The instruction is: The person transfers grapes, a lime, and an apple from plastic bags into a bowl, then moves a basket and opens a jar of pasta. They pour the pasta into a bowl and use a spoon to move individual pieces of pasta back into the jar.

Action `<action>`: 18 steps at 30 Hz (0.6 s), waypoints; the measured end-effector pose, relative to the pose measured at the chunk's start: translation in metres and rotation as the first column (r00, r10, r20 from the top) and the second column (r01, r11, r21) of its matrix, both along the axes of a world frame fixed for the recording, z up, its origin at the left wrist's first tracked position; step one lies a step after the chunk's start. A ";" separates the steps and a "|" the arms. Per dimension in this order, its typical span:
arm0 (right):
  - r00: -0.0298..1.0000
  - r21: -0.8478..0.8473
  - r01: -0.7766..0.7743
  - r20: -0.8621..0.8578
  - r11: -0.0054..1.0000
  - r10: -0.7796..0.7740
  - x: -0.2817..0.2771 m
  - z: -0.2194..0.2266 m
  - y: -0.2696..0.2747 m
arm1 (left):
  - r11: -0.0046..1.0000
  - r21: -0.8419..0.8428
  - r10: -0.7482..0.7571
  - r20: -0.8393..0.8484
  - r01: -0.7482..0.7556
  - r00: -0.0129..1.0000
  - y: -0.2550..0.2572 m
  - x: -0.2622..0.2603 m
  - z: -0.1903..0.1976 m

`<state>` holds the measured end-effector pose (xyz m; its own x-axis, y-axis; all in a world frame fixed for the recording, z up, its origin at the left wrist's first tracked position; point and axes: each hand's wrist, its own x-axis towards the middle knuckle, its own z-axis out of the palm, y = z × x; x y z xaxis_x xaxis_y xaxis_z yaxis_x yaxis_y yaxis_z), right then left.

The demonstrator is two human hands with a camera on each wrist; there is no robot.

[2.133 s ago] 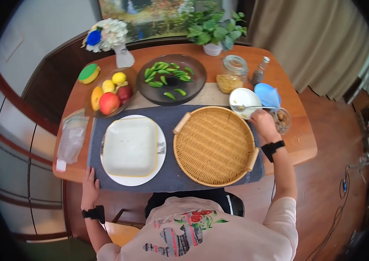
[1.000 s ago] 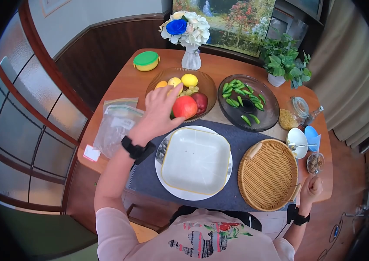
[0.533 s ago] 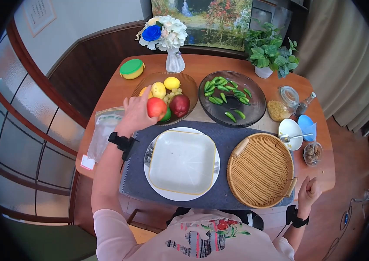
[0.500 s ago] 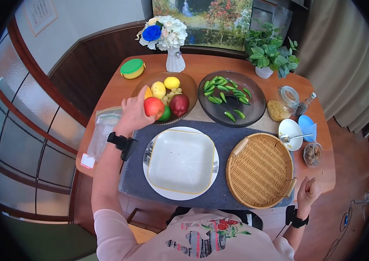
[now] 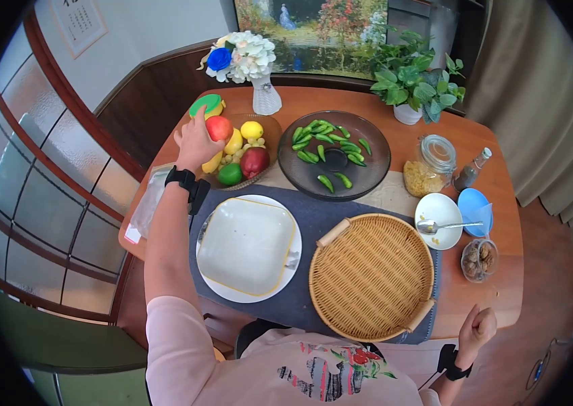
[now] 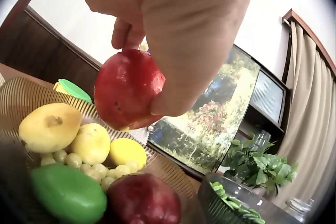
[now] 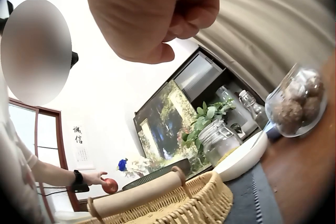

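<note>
My left hand [image 5: 195,140] grips a red apple [image 6: 128,90] by its sides, thumb on the near side, and holds it up over the fruit bowl [image 6: 168,174]. Below it in that brown ribbed bowl lie a green fruit [image 6: 68,192], a dark red apple [image 6: 144,200], a lemon [image 6: 128,152], pale grapes [image 6: 97,171] and yellow fruits [image 6: 50,128]. My right hand [image 5: 477,328] hangs near the table's right front edge, fingers loosely curled around nothing. The round wicker tray [image 5: 371,277] lies to its left.
A white square dish [image 5: 249,243] sits on a plate on the blue mat. Green peppers fill part of a dark platter [image 5: 374,166]. At right stand a pasta jar [image 5: 428,166], white bowl with spoon [image 5: 438,237], blue bowl [image 5: 475,211] and walnut container [image 5: 480,260].
My left hand came over to the fruit bowl, took the red apple and raised it. My right hand left the spoon and drew back past the table's front edge. The head view shifted.
</note>
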<state>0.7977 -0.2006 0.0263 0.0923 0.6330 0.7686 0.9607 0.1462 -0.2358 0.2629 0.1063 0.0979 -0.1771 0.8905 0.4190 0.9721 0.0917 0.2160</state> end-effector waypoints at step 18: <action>0.996 0.031 0.077 -0.052 0.997 -0.075 -0.036 -0.005 -0.029 | 0.998 -0.013 -0.058 -0.116 0.057 0.992 -0.017 -0.012 -0.045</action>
<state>0.7616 -0.2300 0.0217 0.1783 0.5968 0.7823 0.9564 0.0818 -0.2804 0.2509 0.0888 0.0533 -0.0760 0.9020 0.4250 0.9943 0.0364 0.1006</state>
